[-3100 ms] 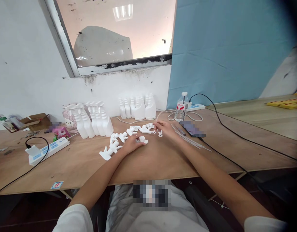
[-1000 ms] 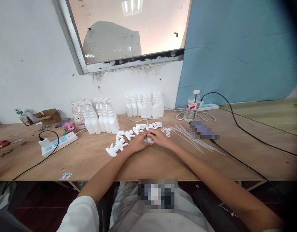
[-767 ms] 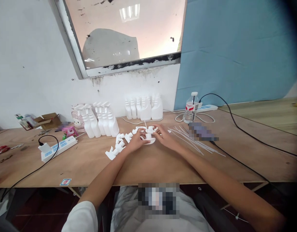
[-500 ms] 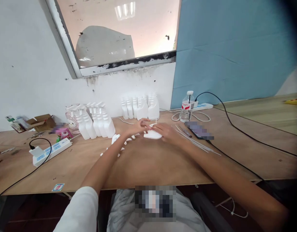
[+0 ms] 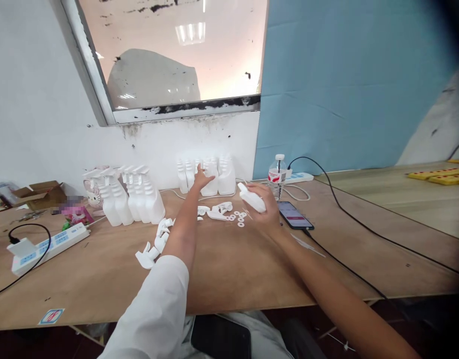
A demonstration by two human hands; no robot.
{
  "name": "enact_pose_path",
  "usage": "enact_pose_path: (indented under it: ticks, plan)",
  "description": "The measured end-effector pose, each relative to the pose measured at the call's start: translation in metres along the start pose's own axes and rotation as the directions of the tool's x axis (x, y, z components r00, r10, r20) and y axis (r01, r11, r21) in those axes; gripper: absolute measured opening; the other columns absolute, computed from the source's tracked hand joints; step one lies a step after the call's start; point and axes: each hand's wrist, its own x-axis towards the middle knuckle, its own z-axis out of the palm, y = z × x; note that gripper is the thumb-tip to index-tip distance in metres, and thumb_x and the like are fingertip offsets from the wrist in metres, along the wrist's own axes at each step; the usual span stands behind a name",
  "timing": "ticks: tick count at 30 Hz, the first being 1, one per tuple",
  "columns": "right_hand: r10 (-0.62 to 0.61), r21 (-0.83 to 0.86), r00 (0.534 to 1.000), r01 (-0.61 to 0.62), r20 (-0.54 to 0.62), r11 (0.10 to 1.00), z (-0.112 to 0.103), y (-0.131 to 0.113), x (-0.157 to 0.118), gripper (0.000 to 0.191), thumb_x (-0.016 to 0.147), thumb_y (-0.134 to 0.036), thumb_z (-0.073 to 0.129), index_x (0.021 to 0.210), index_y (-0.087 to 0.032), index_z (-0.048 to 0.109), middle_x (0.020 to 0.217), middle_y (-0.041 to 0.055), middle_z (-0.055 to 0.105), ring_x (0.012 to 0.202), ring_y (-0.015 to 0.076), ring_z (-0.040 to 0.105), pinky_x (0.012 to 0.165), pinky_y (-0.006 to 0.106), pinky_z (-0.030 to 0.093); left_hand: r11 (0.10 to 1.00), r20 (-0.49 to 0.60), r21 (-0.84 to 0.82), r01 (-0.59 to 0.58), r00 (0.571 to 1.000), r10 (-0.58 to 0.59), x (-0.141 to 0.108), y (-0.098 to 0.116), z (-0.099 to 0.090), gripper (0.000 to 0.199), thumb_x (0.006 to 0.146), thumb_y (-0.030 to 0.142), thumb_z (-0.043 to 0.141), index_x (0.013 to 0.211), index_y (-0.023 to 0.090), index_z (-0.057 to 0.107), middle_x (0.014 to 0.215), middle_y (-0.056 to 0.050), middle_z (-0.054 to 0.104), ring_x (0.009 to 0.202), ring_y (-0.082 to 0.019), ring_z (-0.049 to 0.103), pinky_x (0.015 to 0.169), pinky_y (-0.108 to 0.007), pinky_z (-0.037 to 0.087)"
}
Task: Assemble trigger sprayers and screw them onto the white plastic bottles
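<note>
My left hand reaches to the white bottles by the wall, fingers spread and nothing seen in it. Gripped in my right hand is a white plastic part, lifted over the table. Several small white rings lie just left of that hand. White trigger parts rest behind the rings, and more spray heads lie left of my left forearm. Bottles with spray heads stand upright at the left.
A water bottle stands behind a phone with a black cable. Thin white tubes lie near my right forearm. Power strip and cardboard box are at left.
My left hand has left the middle of the table and moved toward the back bottles. My right hand has lifted a white part. The view has shifted right.
</note>
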Motion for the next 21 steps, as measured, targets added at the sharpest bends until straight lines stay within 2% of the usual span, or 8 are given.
enact_pose_path:
  ticks: [4, 6, 9, 11, 14, 17, 21]
  plan:
    - [0.052, 0.05, 0.989, -0.046, -0.138, 0.998, -0.005, -0.004, 0.008, 0.032, 0.076, -0.02, 0.067, 0.106, -0.022, 0.057, 0.109, 0.0104, 0.06, 0.106, 0.026, 0.057, 0.095, 0.047, 0.043, 0.991, 0.001, 0.122, -0.048, 0.999, 0.048, -0.01, 0.005, 0.002, 0.06, 0.069, 0.037, 0.074, 0.12, 0.019, 0.051, 0.118, -0.012, 0.055, 0.116, -0.03, 0.049, 0.093, -0.038, 0.038]
    - [0.092, 0.099, 0.979, -0.075, -0.179, 0.992, -0.008, -0.006, 0.01, 0.032, 0.076, -0.023, 0.067, 0.107, -0.022, 0.056, 0.106, 0.0098, 0.063, 0.103, 0.0256, 0.06, 0.093, 0.047, 0.044, 0.979, 0.019, 0.172, -0.108, 0.994, 0.107, -0.021, 0.01, -0.001, 0.042, 0.072, 0.035, 0.072, 0.108, 0.018, 0.058, 0.117, -0.01, 0.056, 0.112, -0.027, 0.052, 0.091, -0.035, 0.04]
    - [0.191, 0.235, 0.951, -0.133, -0.244, 0.963, -0.014, -0.013, 0.014, 0.028, 0.081, -0.027, 0.062, 0.108, -0.02, 0.055, 0.099, 0.0086, 0.067, 0.091, 0.0238, 0.065, 0.087, 0.047, 0.049, 0.949, 0.022, 0.237, -0.207, 0.978, 0.208, -0.047, 0.017, -0.016, 0.031, 0.083, 0.033, 0.06, 0.111, 0.019, 0.056, 0.118, -0.008, 0.056, 0.107, -0.022, 0.055, 0.088, -0.031, 0.042]
    - [0.278, 0.394, 0.904, -0.138, -0.324, 0.908, -0.02, -0.022, 0.02, 0.022, 0.083, -0.03, 0.058, 0.103, -0.02, 0.057, 0.094, 0.0067, 0.068, 0.081, 0.0229, 0.068, 0.082, 0.047, 0.051, 0.92, 0.02, 0.29, -0.263, 0.963, 0.269, -0.066, 0.019, -0.033, 0.032, 0.088, 0.033, 0.053, 0.118, 0.02, 0.052, 0.121, -0.007, 0.055, 0.109, -0.021, 0.054, 0.09, -0.031, 0.041]
    - [0.365, 0.561, 0.836, -0.085, -0.409, 0.824, -0.03, -0.036, 0.027, 0.017, 0.084, -0.031, 0.055, 0.1, -0.025, 0.059, 0.089, 0.0037, 0.068, 0.074, 0.0232, 0.068, 0.078, 0.049, 0.052, 0.866, 0.042, 0.385, -0.32, 0.943, 0.33, -0.092, 0.019, -0.062, 0.029, 0.089, 0.029, 0.053, 0.117, 0.022, 0.053, 0.122, -0.007, 0.055, 0.112, -0.024, 0.051, 0.092, -0.034, 0.04]
    - [0.403, 0.632, 0.821, -0.068, -0.404, 0.772, -0.033, -0.047, 0.029, 0.016, 0.083, -0.032, 0.055, 0.097, -0.03, 0.063, 0.086, 0.003, 0.068, 0.071, 0.0247, 0.067, 0.077, 0.049, 0.051, 0.814, 0.073, 0.467, -0.346, 0.932, 0.354, -0.11, 0.019, -0.084, 0.025, 0.088, 0.025, 0.055, 0.113, 0.022, 0.055, 0.118, -0.008, 0.057, 0.11, -0.026, 0.051, 0.091, -0.037, 0.039]
    - [0.395, 0.661, 0.849, -0.075, -0.35, 0.747, -0.025, -0.052, 0.023, 0.02, 0.079, -0.032, 0.059, 0.098, -0.029, 0.066, 0.086, 0.0031, 0.069, 0.072, 0.0247, 0.067, 0.072, 0.047, 0.052, 0.766, 0.083, 0.533, -0.36, 0.923, 0.376, -0.123, 0.025, -0.094, 0.025, 0.089, 0.023, 0.053, 0.114, 0.023, 0.054, 0.12, -0.008, 0.056, 0.11, -0.026, 0.05, 0.091, -0.039, 0.038]
